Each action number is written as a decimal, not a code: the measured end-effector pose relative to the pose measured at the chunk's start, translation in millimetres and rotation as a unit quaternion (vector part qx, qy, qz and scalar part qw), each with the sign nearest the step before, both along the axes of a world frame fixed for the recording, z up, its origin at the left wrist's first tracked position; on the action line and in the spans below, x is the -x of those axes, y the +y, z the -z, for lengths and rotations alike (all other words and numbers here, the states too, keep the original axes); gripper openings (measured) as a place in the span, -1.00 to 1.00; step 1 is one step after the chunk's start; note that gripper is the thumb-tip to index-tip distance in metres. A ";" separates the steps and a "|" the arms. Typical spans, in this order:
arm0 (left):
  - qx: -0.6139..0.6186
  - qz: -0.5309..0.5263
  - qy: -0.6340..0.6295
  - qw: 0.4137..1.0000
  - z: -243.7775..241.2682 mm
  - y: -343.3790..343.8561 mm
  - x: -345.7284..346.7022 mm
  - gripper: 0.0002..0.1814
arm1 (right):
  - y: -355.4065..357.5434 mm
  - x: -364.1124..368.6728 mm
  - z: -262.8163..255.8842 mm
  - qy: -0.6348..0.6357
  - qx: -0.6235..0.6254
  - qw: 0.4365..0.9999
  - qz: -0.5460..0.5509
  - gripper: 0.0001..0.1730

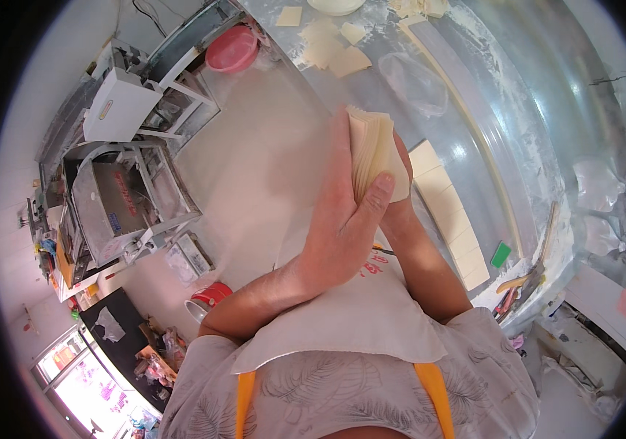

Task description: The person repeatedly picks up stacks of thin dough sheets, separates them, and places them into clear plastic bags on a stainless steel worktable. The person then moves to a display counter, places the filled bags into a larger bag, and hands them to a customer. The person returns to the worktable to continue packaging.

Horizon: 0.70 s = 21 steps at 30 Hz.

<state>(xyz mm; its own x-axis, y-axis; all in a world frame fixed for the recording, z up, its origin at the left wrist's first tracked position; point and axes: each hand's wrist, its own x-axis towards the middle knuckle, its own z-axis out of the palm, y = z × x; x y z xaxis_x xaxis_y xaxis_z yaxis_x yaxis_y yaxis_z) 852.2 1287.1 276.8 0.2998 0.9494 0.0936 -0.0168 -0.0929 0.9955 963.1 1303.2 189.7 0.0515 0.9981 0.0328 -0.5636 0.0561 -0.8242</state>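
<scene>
My left hand and my right hand hold a thick stack of thin, pale dough wrappers upright between them, above the table's near edge. The left palm presses along one side, and its thumb lies across the face of the stack. Most of the right hand is hidden behind the wrappers. Just right of my hands, a row of pale wrapper stacks lies on the flour-dusted metal table. Farther off are loose wrapper sheets and a clear plastic bag.
A long strip runs along the table. A small green block and several tools lie near its right end. Across the floor stand a machine and a white cabinet-like unit. A pink basin and red bucket are there too.
</scene>
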 end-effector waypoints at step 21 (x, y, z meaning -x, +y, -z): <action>0.066 -0.061 -0.064 0.994 11.9 -10.0 30.0 -0.44 | 17.7 26.4 -26.3 -0.309 -0.136 0.940 0.044 -0.55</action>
